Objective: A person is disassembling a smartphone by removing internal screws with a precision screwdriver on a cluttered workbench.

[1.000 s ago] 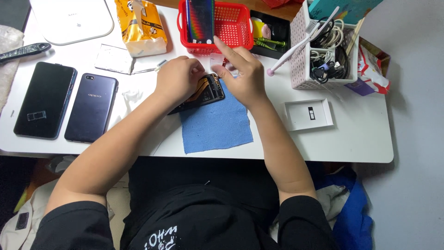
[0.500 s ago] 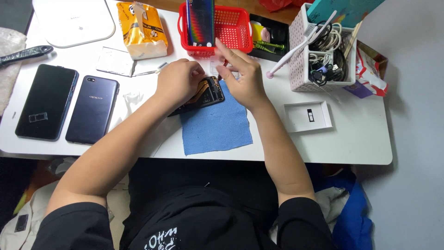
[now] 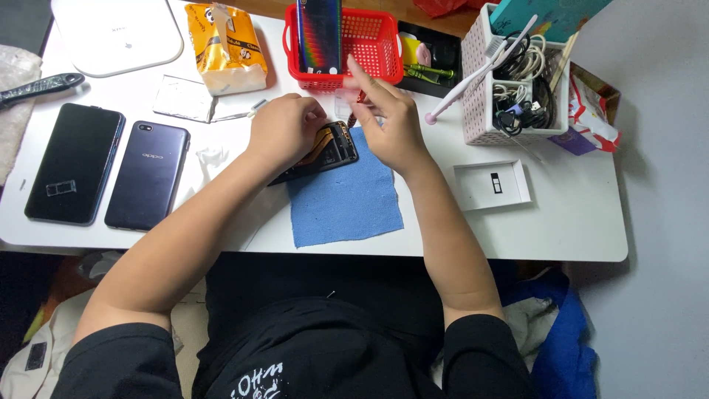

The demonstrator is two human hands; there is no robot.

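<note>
Two bare hands work over an opened phone (image 3: pixel 325 148) that lies on the white table (image 3: pixel 576 229), its lower edge resting on the top of a blue cloth (image 3: pixel 346 199). The left hand (image 3: pixel 284 129) is curled over the phone's upper left part, fingers bent down onto it, pressing it in place. The right hand (image 3: pixel 391 122) hovers at the phone's right end with fingers raised and pinched together near a small clear piece; whether it grips anything I cannot tell.

Just behind the hands stands a red basket (image 3: pixel 373 44) with a dark glossy panel (image 3: pixel 320 37) propped upright in it. To its right sits a white basket (image 3: pixel 509 111) full of cables, with a pink-tipped stick (image 3: pixel 473 77) leaning out. A small white box (image 3: pixel 493 185) lies right of the cloth. At the left lie two dark phones (image 3: pixel 111 174) side by side, near an orange tissue pack (image 3: pixel 225 48).
</note>
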